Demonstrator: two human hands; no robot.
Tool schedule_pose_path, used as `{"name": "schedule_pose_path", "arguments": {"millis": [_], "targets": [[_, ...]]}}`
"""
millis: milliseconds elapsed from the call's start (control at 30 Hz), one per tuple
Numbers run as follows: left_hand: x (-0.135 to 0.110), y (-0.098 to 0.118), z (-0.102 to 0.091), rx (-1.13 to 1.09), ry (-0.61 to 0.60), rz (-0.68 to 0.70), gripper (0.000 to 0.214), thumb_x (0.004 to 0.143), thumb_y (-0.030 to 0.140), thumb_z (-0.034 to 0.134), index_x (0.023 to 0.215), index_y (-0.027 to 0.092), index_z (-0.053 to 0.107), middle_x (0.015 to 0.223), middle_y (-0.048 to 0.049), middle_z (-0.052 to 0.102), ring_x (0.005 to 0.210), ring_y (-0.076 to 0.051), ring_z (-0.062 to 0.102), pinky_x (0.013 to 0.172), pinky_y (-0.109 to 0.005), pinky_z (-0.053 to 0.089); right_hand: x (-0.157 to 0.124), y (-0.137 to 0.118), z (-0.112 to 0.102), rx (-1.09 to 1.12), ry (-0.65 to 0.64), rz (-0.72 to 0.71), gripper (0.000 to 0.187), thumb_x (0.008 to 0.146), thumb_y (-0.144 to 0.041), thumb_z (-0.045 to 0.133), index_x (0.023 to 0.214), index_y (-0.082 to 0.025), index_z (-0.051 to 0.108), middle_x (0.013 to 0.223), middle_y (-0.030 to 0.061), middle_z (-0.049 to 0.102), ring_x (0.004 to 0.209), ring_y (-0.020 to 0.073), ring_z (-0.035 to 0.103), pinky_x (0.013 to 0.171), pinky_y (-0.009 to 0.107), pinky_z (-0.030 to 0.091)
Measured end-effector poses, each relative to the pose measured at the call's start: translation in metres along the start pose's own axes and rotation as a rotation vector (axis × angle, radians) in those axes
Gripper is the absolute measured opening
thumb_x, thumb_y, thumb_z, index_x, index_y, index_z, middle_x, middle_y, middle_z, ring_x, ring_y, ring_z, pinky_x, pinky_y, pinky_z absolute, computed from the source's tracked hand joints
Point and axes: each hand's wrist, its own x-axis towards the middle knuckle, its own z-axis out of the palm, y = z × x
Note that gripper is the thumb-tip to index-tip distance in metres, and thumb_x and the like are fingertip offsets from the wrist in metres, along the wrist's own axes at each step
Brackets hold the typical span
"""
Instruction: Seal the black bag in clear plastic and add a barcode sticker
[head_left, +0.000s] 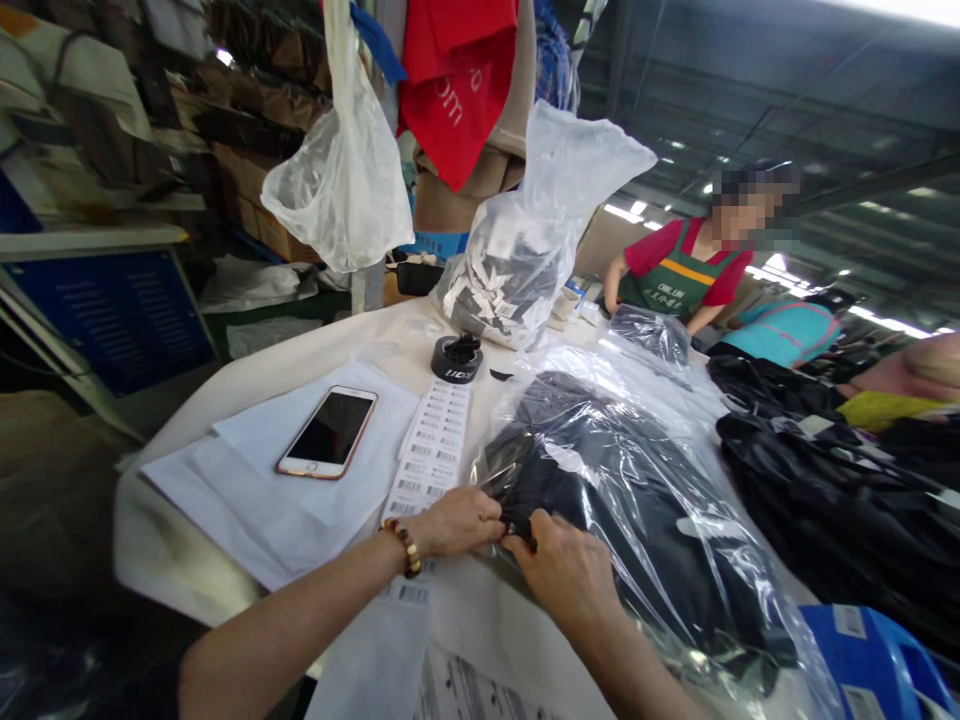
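A large clear plastic bag (645,470) with a black, soft fabric item (600,500) inside lies across the table in front of me. At its near left edge my left hand (459,520), with a beaded bracelet on the wrist, is closed in a pinch. Close beside it, my right hand (566,570) pinches the same edge with thumb and bent fingers. A bit of dark material shows between the two hands; whether it is inside or outside the plastic, I cannot tell. Under my left hand and wrist runs a strip of barcode labels (427,450).
A phone (330,430) rests on white sheets (247,490) at left. Behind the labels sits a black roll (457,358), near a plastic sack of tags (517,260). Black bags (840,500) and a blue container (870,650) are at right. A co-worker (682,260) stands across the table.
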Motion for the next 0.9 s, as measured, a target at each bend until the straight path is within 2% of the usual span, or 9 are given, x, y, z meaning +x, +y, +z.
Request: {"name": "schedule_pose_path", "arguments": {"millis": [200,367,533,733,800,900], "targets": [[-0.001,0.003,-0.001,-0.031,0.024,-0.071,0.026,0.086,0.021,0.048,0.061,0.015,0.054,0.061,0.0024,0.054,0.06,-0.01,0.048,0.055,-0.019,0.032,0.0,-0.001,0.002,0.014,0.016,-0.025,0.02,0.084,-0.036,0.054,0.084,-0.017,0.06,0.083,0.0093,0.068,0.078,0.0231,0.066,0.063,0.029,0.04],[-0.002,0.007,-0.002,-0.078,0.035,-0.117,0.03,0.087,0.024,0.047,0.058,0.015,0.05,0.058,0.0038,0.05,0.058,-0.009,0.047,0.054,-0.018,0.031,-0.003,0.007,-0.011,0.057,-0.07,-0.088,0.011,0.086,-0.017,0.049,0.082,-0.018,0.059,0.081,0.0046,0.069,0.079,0.019,0.066,0.063,0.026,0.037],[-0.003,0.009,-0.002,-0.1,0.034,-0.148,0.029,0.087,0.024,0.046,0.059,0.015,0.05,0.058,0.0036,0.051,0.058,-0.009,0.048,0.054,-0.018,0.031,-0.004,0.002,-0.013,0.04,-0.058,-0.037,0.016,0.087,-0.014,0.046,0.078,-0.016,0.059,0.076,0.0081,0.069,0.075,0.0212,0.068,0.059,0.027,0.036],[-0.003,0.009,-0.002,-0.098,0.034,-0.149,0.027,0.087,0.024,0.047,0.061,0.015,0.053,0.059,0.0037,0.052,0.059,-0.01,0.048,0.055,-0.019,0.031,-0.002,0.0,-0.008,0.007,0.011,-0.022,0.007,0.087,-0.012,0.048,0.091,-0.015,0.053,0.075,0.0094,0.07,0.071,0.0209,0.069,0.054,0.025,0.034],[-0.004,0.009,-0.001,-0.102,0.031,-0.146,0.026,0.087,0.023,0.046,0.063,0.016,0.054,0.06,0.0042,0.052,0.059,-0.009,0.047,0.054,-0.019,0.031,0.0,0.003,-0.008,-0.023,0.046,-0.027,0.005,0.086,-0.015,0.053,0.09,-0.016,0.05,0.072,0.0078,0.07,0.068,0.0205,0.069,0.052,0.024,0.033],[-0.004,0.008,0.0,-0.12,0.035,-0.148,0.026,0.087,0.023,0.045,0.064,0.016,0.054,0.062,0.0044,0.054,0.06,-0.009,0.048,0.055,-0.018,0.032,0.003,0.011,-0.006,-0.026,0.129,-0.036,0.013,0.082,-0.021,0.06,0.084,-0.018,0.048,0.068,0.0042,0.069,0.065,0.0198,0.068,0.05,0.023,0.032]]}}
